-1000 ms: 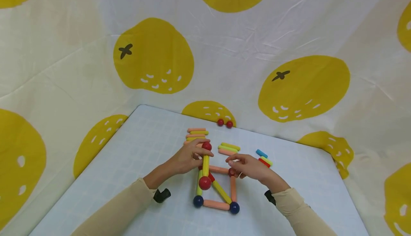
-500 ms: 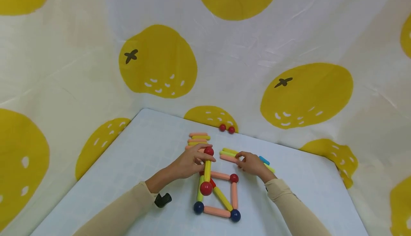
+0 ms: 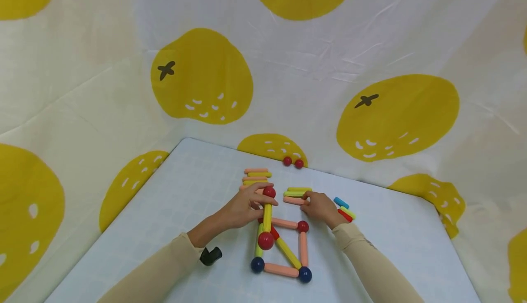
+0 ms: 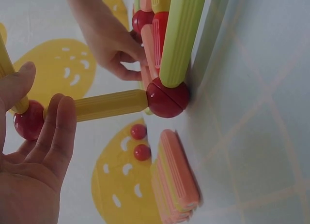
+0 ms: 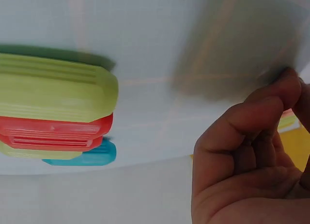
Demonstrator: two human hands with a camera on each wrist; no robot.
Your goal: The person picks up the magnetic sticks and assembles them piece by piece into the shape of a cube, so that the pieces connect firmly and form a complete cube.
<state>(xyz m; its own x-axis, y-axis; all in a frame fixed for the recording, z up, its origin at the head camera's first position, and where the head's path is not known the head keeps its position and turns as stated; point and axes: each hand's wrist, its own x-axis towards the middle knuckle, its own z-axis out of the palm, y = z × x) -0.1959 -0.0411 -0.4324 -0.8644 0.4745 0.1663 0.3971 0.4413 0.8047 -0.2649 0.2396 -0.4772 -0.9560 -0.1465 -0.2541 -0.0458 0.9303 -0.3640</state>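
Holding the top red ball (image 3: 269, 192) in bent fingers of the left hand (image 3: 243, 207), likely to steady the yellow stick (image 4: 111, 105) below, and pinching a pink stick (image 3: 293, 200) in fingers of the right hand (image 3: 321, 208).

Red ball (image 3: 265, 241) glossy; yellow rod (image 4: 111, 105) ridged, plastic-looking; backdrop (image 3: 294, 83) creased, cloth-like.

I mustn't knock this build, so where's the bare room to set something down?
The table is bare between its left edge and the left sleeve, and between the short blue, red and lime rods, right sleeve and right edge. The middle is crowded with the left hand, right hand, rod-and-ball frame and pink and yellow rods.
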